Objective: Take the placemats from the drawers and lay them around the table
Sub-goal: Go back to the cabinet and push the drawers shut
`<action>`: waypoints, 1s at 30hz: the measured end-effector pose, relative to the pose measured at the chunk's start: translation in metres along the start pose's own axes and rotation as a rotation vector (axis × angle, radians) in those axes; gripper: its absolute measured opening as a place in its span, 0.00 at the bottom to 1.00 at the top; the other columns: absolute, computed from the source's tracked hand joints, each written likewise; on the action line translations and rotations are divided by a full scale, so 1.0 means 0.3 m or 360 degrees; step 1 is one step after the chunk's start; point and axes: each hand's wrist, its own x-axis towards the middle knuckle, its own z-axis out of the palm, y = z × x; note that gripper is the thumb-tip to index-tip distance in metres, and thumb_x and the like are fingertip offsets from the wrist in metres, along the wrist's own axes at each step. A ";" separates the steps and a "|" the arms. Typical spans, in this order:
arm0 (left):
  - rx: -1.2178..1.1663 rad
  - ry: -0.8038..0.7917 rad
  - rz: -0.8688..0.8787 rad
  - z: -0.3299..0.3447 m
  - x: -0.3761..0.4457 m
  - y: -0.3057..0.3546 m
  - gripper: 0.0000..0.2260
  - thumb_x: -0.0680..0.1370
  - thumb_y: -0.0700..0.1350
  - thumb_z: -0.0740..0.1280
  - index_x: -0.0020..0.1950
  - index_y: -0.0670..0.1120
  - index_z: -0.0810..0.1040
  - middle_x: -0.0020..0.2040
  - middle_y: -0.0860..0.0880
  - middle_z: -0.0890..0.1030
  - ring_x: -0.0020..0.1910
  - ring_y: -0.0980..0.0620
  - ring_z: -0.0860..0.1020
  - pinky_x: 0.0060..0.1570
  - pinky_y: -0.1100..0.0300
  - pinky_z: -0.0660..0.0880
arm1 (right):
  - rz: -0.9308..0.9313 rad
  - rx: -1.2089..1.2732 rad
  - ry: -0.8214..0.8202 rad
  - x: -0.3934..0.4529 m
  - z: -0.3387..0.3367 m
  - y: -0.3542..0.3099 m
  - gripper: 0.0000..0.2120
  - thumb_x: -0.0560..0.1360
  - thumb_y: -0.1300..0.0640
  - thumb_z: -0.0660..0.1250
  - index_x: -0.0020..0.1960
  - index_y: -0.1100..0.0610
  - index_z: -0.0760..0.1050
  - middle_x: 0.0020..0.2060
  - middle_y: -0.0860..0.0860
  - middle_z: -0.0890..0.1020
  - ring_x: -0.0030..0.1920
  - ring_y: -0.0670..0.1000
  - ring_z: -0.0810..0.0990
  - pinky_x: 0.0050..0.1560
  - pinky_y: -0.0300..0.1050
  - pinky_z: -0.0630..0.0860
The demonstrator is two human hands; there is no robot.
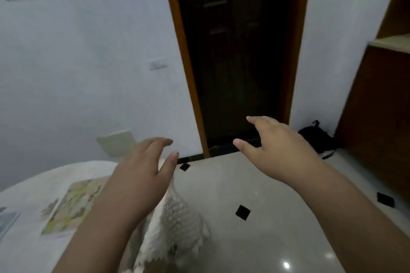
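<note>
Placemat (73,204) lies flat on the table (26,239); it looks thin, light, floppy, best pinched at an edge. Left hand (142,175) and right hand (277,146) spread, empty.

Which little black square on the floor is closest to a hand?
The small black floor tile just beside the left hand, near the doorway. The other two black tiles lie farther right.

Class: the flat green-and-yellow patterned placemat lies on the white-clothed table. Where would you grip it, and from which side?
Grip the green-and-yellow patterned placemat at its near right corner, approaching from the table's right edge, probably with the left hand hovering open above. It lies flat, so fingers must slide under an edge; that corner seems closest. The right hand is over floor.
</note>
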 end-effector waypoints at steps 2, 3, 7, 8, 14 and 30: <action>-0.0006 -0.0047 0.0127 0.044 0.081 0.119 0.21 0.82 0.61 0.55 0.74 0.59 0.69 0.74 0.59 0.69 0.68 0.55 0.72 0.69 0.55 0.68 | 0.0115 -0.0013 0.0084 0.010 -0.060 0.114 0.35 0.77 0.31 0.57 0.79 0.44 0.56 0.77 0.45 0.64 0.74 0.51 0.67 0.69 0.58 0.69; 0.0003 -0.0072 0.0188 0.069 0.118 0.178 0.21 0.82 0.62 0.55 0.74 0.59 0.68 0.75 0.59 0.68 0.69 0.55 0.71 0.70 0.55 0.68 | 0.0161 -0.0020 0.0120 0.013 -0.086 0.168 0.35 0.77 0.30 0.57 0.79 0.44 0.56 0.76 0.45 0.65 0.73 0.52 0.67 0.69 0.58 0.70; 0.0039 -0.0151 0.0397 0.185 0.251 0.418 0.24 0.82 0.63 0.53 0.76 0.59 0.66 0.75 0.59 0.67 0.73 0.57 0.67 0.71 0.56 0.66 | 0.0325 -0.0040 0.0170 0.028 -0.169 0.392 0.36 0.76 0.30 0.56 0.79 0.45 0.55 0.76 0.45 0.65 0.74 0.52 0.66 0.68 0.58 0.68; 0.0045 -0.0165 0.0443 0.216 0.282 0.475 0.24 0.82 0.64 0.53 0.76 0.60 0.65 0.76 0.59 0.67 0.73 0.58 0.66 0.71 0.56 0.66 | 0.0364 -0.0045 0.0185 0.035 -0.190 0.445 0.36 0.76 0.29 0.55 0.79 0.45 0.56 0.76 0.45 0.65 0.74 0.52 0.66 0.68 0.58 0.68; -0.0025 -0.0259 0.0737 0.390 0.423 0.812 0.23 0.82 0.62 0.56 0.76 0.60 0.66 0.75 0.61 0.67 0.73 0.60 0.65 0.71 0.58 0.66 | 0.0592 -0.0118 0.0296 0.033 -0.318 0.735 0.35 0.77 0.30 0.55 0.78 0.45 0.57 0.75 0.45 0.67 0.72 0.52 0.67 0.68 0.57 0.70; -0.0275 -0.0922 0.1814 1.019 0.575 1.744 0.23 0.82 0.62 0.56 0.76 0.58 0.67 0.74 0.58 0.70 0.72 0.55 0.68 0.71 0.52 0.69 | 0.1977 -0.0264 0.0662 -0.395 -0.504 1.406 0.35 0.77 0.32 0.58 0.78 0.47 0.58 0.76 0.46 0.65 0.73 0.53 0.67 0.68 0.57 0.71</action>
